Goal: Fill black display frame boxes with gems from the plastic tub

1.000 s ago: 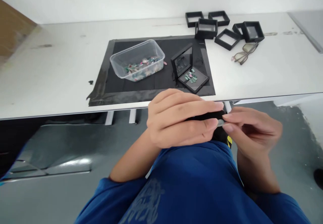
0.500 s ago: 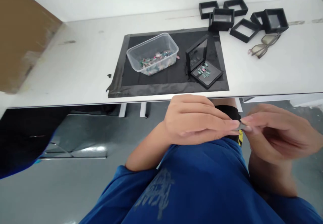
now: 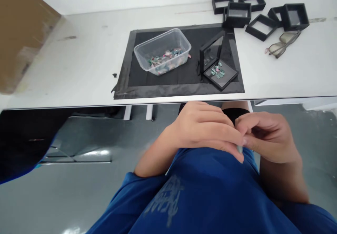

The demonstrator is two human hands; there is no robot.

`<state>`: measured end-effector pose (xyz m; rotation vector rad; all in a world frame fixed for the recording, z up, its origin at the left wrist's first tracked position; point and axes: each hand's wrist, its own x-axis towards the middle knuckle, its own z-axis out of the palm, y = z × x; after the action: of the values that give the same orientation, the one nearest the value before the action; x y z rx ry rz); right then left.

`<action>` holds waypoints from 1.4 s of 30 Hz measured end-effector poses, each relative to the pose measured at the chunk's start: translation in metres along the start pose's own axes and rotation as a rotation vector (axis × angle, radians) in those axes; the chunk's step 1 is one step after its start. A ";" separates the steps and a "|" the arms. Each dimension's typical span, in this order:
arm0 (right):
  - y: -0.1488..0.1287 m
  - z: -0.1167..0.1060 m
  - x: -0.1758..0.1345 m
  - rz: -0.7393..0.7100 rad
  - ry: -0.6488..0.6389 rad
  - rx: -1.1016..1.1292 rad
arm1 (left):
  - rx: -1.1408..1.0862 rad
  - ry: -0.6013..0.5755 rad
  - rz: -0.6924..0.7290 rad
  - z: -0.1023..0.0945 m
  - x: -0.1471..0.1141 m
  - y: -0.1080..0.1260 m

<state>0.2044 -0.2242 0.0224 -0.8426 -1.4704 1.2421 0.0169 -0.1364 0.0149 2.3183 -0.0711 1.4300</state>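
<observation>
Below the table's front edge, over my lap, my left hand is closed in a pinch on a small pale grey-green piece, mostly hidden by the fingers. My right hand meets it there, its thumb and forefinger pinched against the left fingertips at the piece. On the black mat stands a clear plastic tub with many small colourful pieces that look like press-on nails. Right of it, an open black display case holds several green pieces around a pink one.
Several black box frames are grouped at the table's back right, some stacked. A pair of glasses lies in front of them. A brown board stands at the left, and a black scrap lies beside the mat.
My right hand has moved left and closer against my left fingertips. The left fingers have tilted downward with the small piece. The view has shifted slightly.
</observation>
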 end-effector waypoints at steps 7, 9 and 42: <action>0.000 0.002 -0.001 0.159 -0.132 0.161 | 0.035 -0.088 0.072 -0.012 0.008 0.004; 0.000 0.001 -0.003 0.172 -0.169 0.169 | 0.038 -0.120 0.060 -0.015 0.010 0.007; 0.012 0.011 0.001 -0.210 -0.060 -0.159 | -0.056 -0.013 -0.074 -0.002 -0.007 0.003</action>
<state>0.1920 -0.2235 0.0111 -0.7381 -1.6767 1.0120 0.0113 -0.1397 0.0104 2.2605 -0.0282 1.3598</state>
